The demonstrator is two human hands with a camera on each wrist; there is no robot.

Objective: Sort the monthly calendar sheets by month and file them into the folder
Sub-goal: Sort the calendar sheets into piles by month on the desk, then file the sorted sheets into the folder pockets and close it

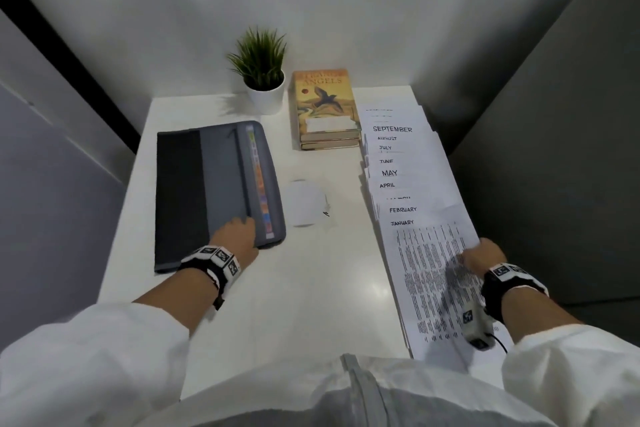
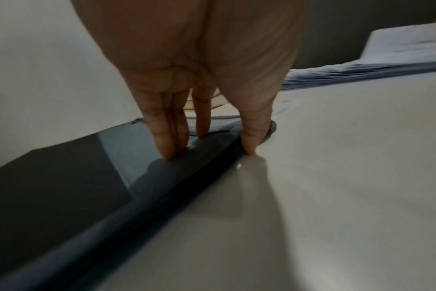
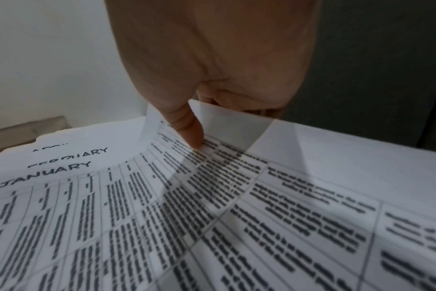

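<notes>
A grey folder [image 1: 221, 184] lies shut at the table's left, with coloured index tabs [image 1: 259, 180] along its right side. My left hand [image 1: 239, 229] rests on its near right corner. In the left wrist view the straight fingers [image 2: 172, 145] press on the folder [image 2: 62, 187] and the thumb touches its edge. Calendar sheets [image 1: 394, 156] lie fanned along the right edge, month titles showing, from January nearest to September and beyond. My right hand [image 1: 479, 251] pinches the right edge of the January sheet [image 1: 429, 274], thumb [image 3: 189, 130] on top, with the sheet's edge [image 3: 236, 122] lifted.
A potted plant [image 1: 263, 80] and two stacked books [image 1: 325, 107] stand at the back of the white table [image 1: 311, 288]. A small white slip [image 1: 304, 203] lies between folder and sheets. Walls close in behind and on both sides. The sheets overhang the table's right edge.
</notes>
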